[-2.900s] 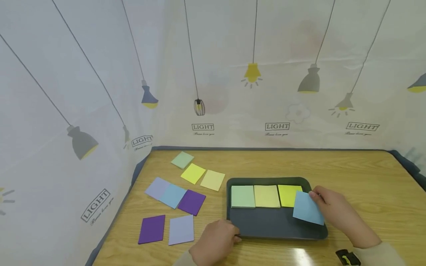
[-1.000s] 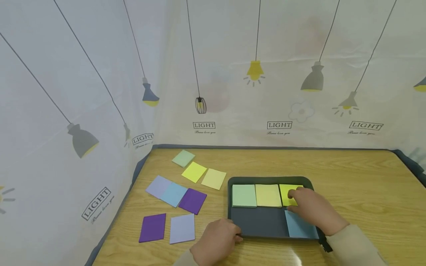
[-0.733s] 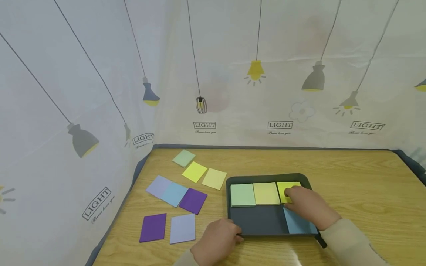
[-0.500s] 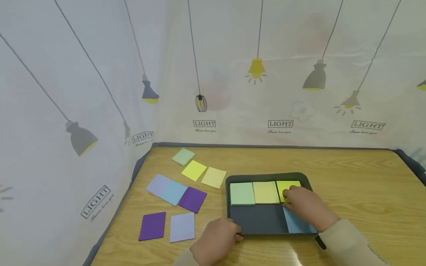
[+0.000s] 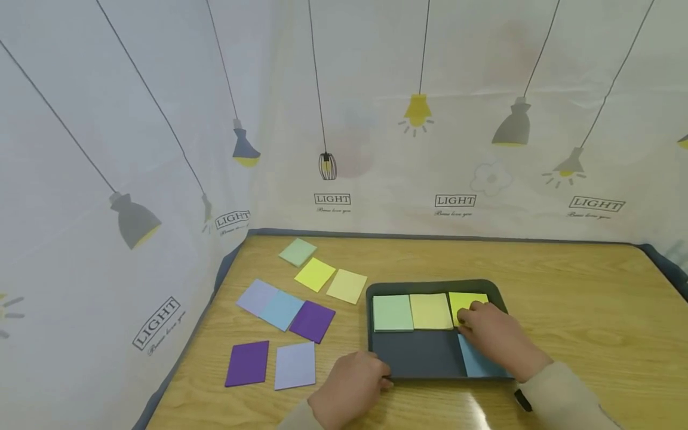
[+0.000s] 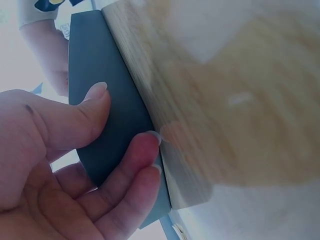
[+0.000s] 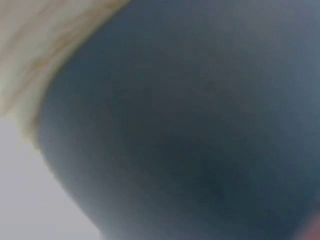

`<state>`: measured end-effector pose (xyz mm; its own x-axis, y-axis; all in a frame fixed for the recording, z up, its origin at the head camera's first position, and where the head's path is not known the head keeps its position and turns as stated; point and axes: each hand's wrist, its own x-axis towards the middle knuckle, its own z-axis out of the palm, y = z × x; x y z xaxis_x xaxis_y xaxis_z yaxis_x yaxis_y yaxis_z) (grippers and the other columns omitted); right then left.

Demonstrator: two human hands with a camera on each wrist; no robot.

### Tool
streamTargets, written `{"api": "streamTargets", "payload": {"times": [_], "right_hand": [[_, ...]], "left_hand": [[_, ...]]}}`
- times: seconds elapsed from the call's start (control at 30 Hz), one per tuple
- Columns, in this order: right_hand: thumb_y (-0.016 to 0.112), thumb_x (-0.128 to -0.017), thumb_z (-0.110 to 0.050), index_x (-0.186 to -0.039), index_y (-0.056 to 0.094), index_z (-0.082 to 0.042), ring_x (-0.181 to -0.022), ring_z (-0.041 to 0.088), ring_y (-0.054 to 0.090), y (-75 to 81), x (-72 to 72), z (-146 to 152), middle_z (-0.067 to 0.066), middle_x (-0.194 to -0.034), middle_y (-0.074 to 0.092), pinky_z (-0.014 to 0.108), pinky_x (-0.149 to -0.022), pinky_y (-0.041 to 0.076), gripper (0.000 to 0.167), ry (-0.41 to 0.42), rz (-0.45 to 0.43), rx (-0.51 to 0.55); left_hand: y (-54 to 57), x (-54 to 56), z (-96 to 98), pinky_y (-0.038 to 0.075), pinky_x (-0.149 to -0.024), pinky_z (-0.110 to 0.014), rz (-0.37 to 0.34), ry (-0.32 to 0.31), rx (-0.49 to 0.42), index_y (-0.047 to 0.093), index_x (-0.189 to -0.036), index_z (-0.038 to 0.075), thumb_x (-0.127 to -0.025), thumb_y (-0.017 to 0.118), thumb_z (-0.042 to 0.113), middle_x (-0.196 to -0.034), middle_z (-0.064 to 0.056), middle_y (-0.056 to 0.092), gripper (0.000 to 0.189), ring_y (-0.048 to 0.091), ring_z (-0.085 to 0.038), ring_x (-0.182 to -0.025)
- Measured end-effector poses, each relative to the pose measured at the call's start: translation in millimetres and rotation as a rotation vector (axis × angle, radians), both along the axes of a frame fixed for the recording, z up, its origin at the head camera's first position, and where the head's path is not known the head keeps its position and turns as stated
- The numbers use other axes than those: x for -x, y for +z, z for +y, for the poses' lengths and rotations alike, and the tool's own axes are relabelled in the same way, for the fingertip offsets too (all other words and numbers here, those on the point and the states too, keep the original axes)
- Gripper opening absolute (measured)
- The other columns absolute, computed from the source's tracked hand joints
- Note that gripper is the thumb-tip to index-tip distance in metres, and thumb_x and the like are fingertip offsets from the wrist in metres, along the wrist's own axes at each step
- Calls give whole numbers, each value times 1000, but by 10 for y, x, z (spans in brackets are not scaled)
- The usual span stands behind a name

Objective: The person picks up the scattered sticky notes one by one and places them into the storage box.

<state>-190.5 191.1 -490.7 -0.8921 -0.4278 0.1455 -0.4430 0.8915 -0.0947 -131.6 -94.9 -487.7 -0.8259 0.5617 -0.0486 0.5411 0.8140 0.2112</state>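
Observation:
My left hand (image 5: 352,382) grips the near left corner of a dark grey tray (image 5: 416,358); in the left wrist view the thumb and fingers pinch the tray wall (image 6: 112,75). Inside the tray, a pale green sticky-note pad (image 5: 393,313), a cream one (image 5: 430,311) and a bright yellow one (image 5: 469,297) line the far side. A blue sticky-note pad (image 5: 475,361) lies at the near right, partly under my right hand (image 5: 500,337). The right fingertips bend down where the bright yellow and blue pads meet; their grip is hidden. The right wrist view shows only blurred dark tray.
Left of the tray on the wooden table (image 5: 602,310) lie several more sticky-note squares, among them green (image 5: 298,252), bright yellow (image 5: 315,275), cream (image 5: 346,286), light blue (image 5: 282,310), purple (image 5: 246,364) and lilac (image 5: 295,365). A lamp-patterned curtain (image 5: 376,137) hangs behind.
The right hand has brought the blue sticky-note pad down into the tray's near right corner, then moved up to its far edge. The tray has shifted slightly. My left hand keeps its hold.

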Motion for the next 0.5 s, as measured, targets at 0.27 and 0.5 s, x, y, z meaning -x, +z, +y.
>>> {"api": "streamTargets", "payload": {"times": [0.27, 0.5], "right_hand": [[85, -80, -13, -93, 74, -10, -86, 25, 55, 95, -223, 254, 5, -93, 63, 41, -74, 52, 17, -24, 61, 76], [85, -79, -13, -91, 75, -12, -93, 29, 61, 108, -340, 431, 3, -95, 68, 46, -80, 55, 15, -20, 7, 108]], "left_hand": [[3, -5, 8, 44, -55, -20, -1, -10, -8, 79, -84, 23, -91, 75, 31, -70, 11, 64, 11, 55, 0, -64], [19, -10, 11, 46, -56, -20, 2, 1, 6, 80, -86, 25, -91, 75, 32, -71, 12, 65, 10, 57, 0, -66]]}}
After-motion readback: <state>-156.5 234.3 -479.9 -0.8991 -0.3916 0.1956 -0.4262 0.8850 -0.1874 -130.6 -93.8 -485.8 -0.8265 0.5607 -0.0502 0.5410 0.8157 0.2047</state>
